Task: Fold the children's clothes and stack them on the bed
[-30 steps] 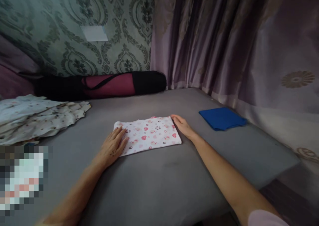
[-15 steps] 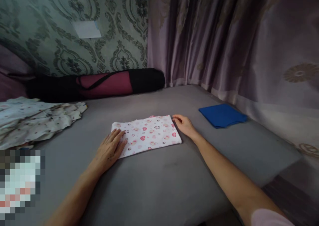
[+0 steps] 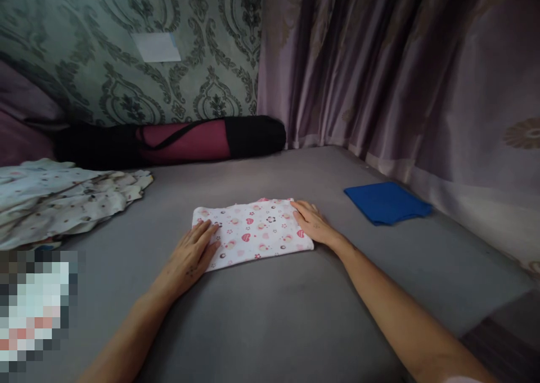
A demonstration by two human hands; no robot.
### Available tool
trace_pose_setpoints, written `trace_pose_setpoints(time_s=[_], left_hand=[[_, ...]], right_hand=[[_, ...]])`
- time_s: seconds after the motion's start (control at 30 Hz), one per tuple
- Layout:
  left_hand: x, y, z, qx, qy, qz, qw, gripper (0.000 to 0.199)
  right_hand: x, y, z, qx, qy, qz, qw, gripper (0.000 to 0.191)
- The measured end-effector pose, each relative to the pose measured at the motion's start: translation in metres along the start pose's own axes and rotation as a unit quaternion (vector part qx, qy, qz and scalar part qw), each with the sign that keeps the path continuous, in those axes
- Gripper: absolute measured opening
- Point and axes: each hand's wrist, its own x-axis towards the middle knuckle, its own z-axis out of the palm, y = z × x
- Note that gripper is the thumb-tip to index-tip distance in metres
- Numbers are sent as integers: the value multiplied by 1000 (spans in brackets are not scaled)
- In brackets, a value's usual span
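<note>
A folded white cloth (image 3: pixel 255 234) printed with pink hearts, flowers and small figures lies flat on the grey surface. My left hand (image 3: pixel 196 245) rests palm down over its left end, fingers stretched out onto the print. At the opposite end, my right hand (image 3: pixel 313 221) touches the upper right edge, its thumb side along the cloth and its fingers extended. A bit of pink fabric (image 3: pixel 263 199) peeks out behind the far edge. To the right lies a folded blue cloth (image 3: pixel 386 203), apart from both hands.
Loose, dotted pale fabric (image 3: pixel 76 203) is heaped at the left. A long black and maroon bag (image 3: pixel 185 141) lies against the patterned wall (image 3: pixel 198 57). Purple curtains (image 3: pixel 379 79) hang along the right side. A blurred patch covers the lower left corner.
My right hand has come down from beside the corner onto the cloth's right edge, its curled fingers straightening. My left hand stays on the left end. The view has shifted slightly.
</note>
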Motion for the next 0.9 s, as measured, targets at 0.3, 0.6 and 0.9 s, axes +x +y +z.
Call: trace_pose_setpoints(time_s=[0.3, 0.6, 0.9], left_hand=[[0, 1, 1, -7, 3, 3, 1000, 51], [-1, 1, 0, 0, -20, -7, 1000, 51], [-1, 2, 0, -5, -14, -6, 1000, 51]], right_hand=[[-3, -17, -4, 22, 86, -107, 990, 39], [-15, -45, -10, 83, 52, -276, 956, 23], [-17, -41, -5, 71, 7, -238, 969, 42]])
